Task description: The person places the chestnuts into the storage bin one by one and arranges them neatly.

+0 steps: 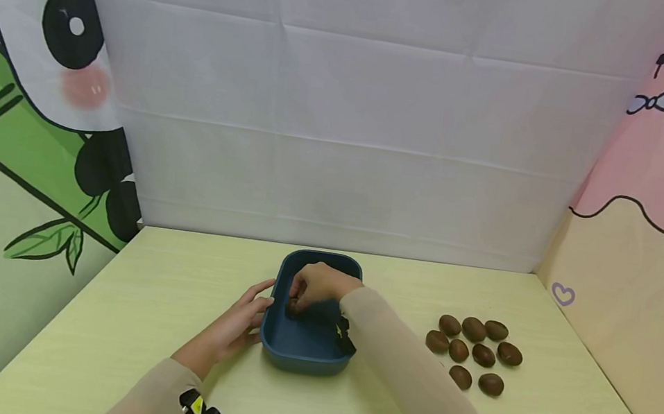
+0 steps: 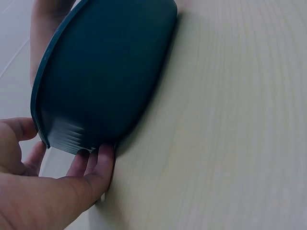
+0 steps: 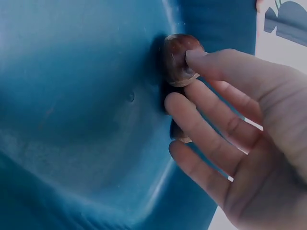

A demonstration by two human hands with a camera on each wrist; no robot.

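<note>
A dark blue rectangular container (image 1: 306, 357) stands in the middle of the table. My right hand (image 1: 321, 286) reaches inside it and pinches a brown chestnut (image 3: 181, 60) between thumb and fingers, low beside the container's left wall. Behind those fingers, in the right wrist view, more brown chestnut (image 3: 179, 132) shows, partly hidden. Outside the container, my left hand (image 1: 237, 327) rests its extended fingers (image 2: 103, 160) against the left side wall, with its fingertips near the rim. The right hand covers part of the container's inside in the head view.
Several loose chestnuts (image 1: 473, 329) lie in a group on the right part of the pale wooden table (image 1: 171, 284). A white cloth wall (image 1: 354, 133) rises at the table's back edge, with cartoon-printed walls on the left and right sides.
</note>
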